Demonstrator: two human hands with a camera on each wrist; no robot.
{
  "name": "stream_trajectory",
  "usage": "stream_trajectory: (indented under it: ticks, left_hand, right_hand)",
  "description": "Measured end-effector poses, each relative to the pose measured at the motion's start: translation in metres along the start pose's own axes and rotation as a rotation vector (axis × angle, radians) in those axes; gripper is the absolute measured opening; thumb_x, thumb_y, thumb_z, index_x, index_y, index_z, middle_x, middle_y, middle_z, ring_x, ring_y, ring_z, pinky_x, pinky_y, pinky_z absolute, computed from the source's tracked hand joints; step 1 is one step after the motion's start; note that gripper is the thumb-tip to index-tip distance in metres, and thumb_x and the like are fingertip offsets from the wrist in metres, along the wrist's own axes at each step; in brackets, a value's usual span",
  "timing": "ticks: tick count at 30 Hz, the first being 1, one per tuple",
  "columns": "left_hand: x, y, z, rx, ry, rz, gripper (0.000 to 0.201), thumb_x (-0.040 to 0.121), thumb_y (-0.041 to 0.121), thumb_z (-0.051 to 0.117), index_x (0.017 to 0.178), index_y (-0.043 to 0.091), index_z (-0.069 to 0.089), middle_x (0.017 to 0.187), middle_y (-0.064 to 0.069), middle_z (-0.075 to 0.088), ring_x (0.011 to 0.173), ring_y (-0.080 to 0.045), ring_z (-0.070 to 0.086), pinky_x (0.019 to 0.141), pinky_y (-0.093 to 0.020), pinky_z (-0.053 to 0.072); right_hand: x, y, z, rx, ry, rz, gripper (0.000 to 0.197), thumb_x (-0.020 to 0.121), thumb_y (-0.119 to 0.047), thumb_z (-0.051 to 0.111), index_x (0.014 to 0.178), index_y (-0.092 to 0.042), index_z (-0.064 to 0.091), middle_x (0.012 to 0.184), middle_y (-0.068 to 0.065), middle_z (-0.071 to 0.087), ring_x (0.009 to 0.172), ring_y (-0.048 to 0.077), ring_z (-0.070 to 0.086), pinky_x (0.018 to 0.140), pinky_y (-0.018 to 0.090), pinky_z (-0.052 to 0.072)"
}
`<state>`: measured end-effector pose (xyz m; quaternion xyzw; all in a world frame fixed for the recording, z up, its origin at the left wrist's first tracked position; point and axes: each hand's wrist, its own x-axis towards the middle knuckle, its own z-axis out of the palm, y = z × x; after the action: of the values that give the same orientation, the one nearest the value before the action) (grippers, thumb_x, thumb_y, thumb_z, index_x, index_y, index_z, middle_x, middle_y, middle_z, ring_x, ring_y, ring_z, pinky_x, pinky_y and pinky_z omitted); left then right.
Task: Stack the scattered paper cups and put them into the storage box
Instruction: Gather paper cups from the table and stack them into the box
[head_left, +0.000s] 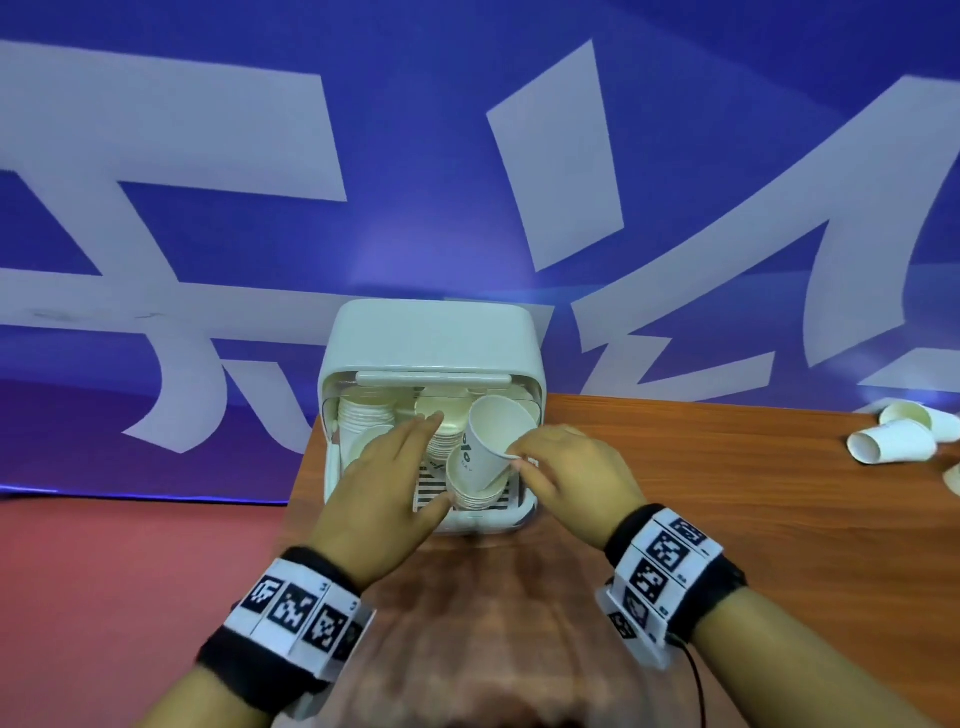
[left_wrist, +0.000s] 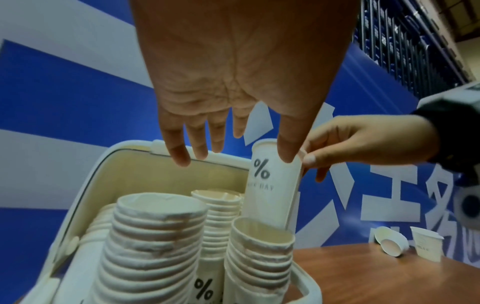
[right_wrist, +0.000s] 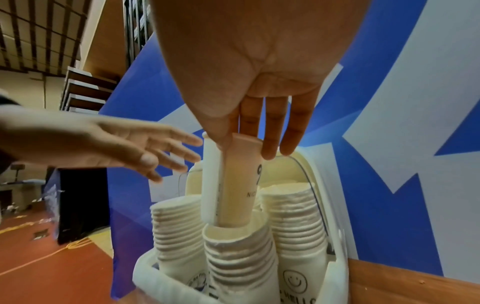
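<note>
nesting step right now – right hand (head_left: 563, 470) pinches a paper cup (head_left: 493, 441) by its rim, base just inside the near stack (head_left: 475, 491) in the storage box (head_left: 431, 332). left hand (head_left: 387, 486) spread beside it. next: push straight down – loose cups (head_left: 904, 434) wait further off.

White paper cups (head_left: 493, 441) – black percent marks, cream storage box (head_left: 431, 332), blue-and-white banner (head_left: 415, 156)

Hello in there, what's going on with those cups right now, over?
Right hand pinching a cup by the rim, seating it in a stack in the storage box. Left hand open beside. Loose cups remain.
</note>
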<state>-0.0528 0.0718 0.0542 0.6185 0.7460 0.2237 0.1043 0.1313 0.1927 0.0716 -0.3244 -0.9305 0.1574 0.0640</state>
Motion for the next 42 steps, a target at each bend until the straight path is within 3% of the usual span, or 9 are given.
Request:
stream_trajectory:
  ticks: [2,9,14,24,27,29,33,38,42]
  left_hand:
    - [0.001,0.000,-0.006,-0.014,0.025,-0.008,0.073,0.084,0.038,0.063,0.145,0.026,0.025,0.146,0.009,0.035,0.134,-0.012,0.034,0.100,-0.011,0.006]
    - [0.004,-0.003,-0.008,-0.066,0.029,-0.048,0.070,0.085,0.037,0.061,0.145,0.025,0.027,0.144,0.008,0.039,0.133,-0.013,0.035,0.105,-0.026,0.028]
    - [0.003,-0.006,-0.008,-0.053,0.035,-0.057,0.069,0.085,0.036,0.061,0.144,0.025,0.027,0.143,0.007,0.040,0.131,-0.013,0.036,0.103,-0.026,0.029]
    - [0.003,0.000,-0.005,-0.021,-0.035,-0.093,0.069,0.086,0.036,0.057,0.146,0.025,0.023,0.145,0.006,0.036,0.132,-0.016,0.035,0.103,-0.030,0.031]
    - [0.005,0.008,-0.008,0.005,-0.039,-0.090,0.069,0.087,0.038,0.057,0.146,0.027,0.022,0.146,0.008,0.034,0.133,-0.015,0.033,0.103,-0.032,0.027]
    - [0.007,0.015,-0.009,0.016,-0.064,-0.098,0.070,0.087,0.037,0.057,0.146,0.027,0.022,0.147,0.006,0.033,0.134,-0.016,0.032,0.105,-0.035,0.026]
    - [0.011,0.043,-0.003,-0.008,-0.068,-0.064,0.071,0.084,0.033,0.061,0.145,0.022,0.027,0.144,-0.002,0.038,0.131,-0.024,0.036,0.104,-0.043,0.036]
    - [0.018,0.113,0.015,-0.043,-0.017,-0.006,0.061,0.085,0.032,0.060,0.140,0.023,0.036,0.141,-0.001,0.043,0.127,-0.023,0.042,0.101,-0.039,0.038]
    - [0.018,0.190,0.047,-0.101,-0.004,-0.003,0.045,0.087,0.035,0.058,0.129,0.027,0.046,0.121,0.004,0.058,0.110,-0.015,0.055,0.088,-0.033,0.046]
  right_hand:
    - [0.005,-0.005,0.008,-0.042,-0.066,-0.003,0.022,0.096,-0.029,0.044,0.108,-0.022,0.062,0.108,-0.006,0.063,0.104,0.017,0.053,0.079,0.028,0.040]
    - [0.016,-0.018,0.024,-0.188,-0.209,0.007,0.024,0.098,-0.023,0.036,0.110,-0.015,0.055,0.111,0.004,0.059,0.105,0.027,0.049,0.085,0.036,0.039]
    - [0.016,-0.020,0.029,-0.262,-0.193,0.007,0.024,0.096,-0.021,0.038,0.110,-0.015,0.057,0.110,0.004,0.059,0.107,0.027,0.047,0.083,0.036,0.036]
    - [0.012,-0.017,0.056,-0.199,-0.431,0.110,0.043,0.096,-0.013,0.036,0.138,-0.023,0.041,0.133,0.004,0.051,0.117,0.027,0.042,0.094,0.036,0.037]
    - [0.008,-0.014,0.048,-0.132,-0.382,0.106,0.047,0.099,-0.025,0.034,0.145,-0.028,0.027,0.152,-0.002,0.030,0.131,0.025,0.033,0.105,0.038,0.033]
    - [0.003,-0.010,0.038,-0.072,-0.311,0.118,0.049,0.097,-0.027,0.037,0.145,-0.029,0.026,0.153,-0.003,0.026,0.134,0.024,0.033,0.107,0.038,0.033]
    - [-0.022,0.001,0.005,0.021,-0.179,0.123,0.044,0.095,-0.029,0.044,0.138,-0.029,0.037,0.143,-0.005,0.038,0.118,0.020,0.048,0.095,0.033,0.041]
    - [-0.077,0.041,-0.045,0.064,-0.083,0.161,0.034,0.094,-0.033,0.046,0.127,-0.030,0.050,0.125,-0.007,0.055,0.104,0.014,0.055,0.081,0.029,0.043]
    - [-0.141,0.098,-0.079,0.139,-0.020,0.218,0.021,0.092,-0.032,0.051,0.110,-0.030,0.061,0.104,-0.013,0.064,0.089,0.007,0.055,0.076,0.026,0.045]
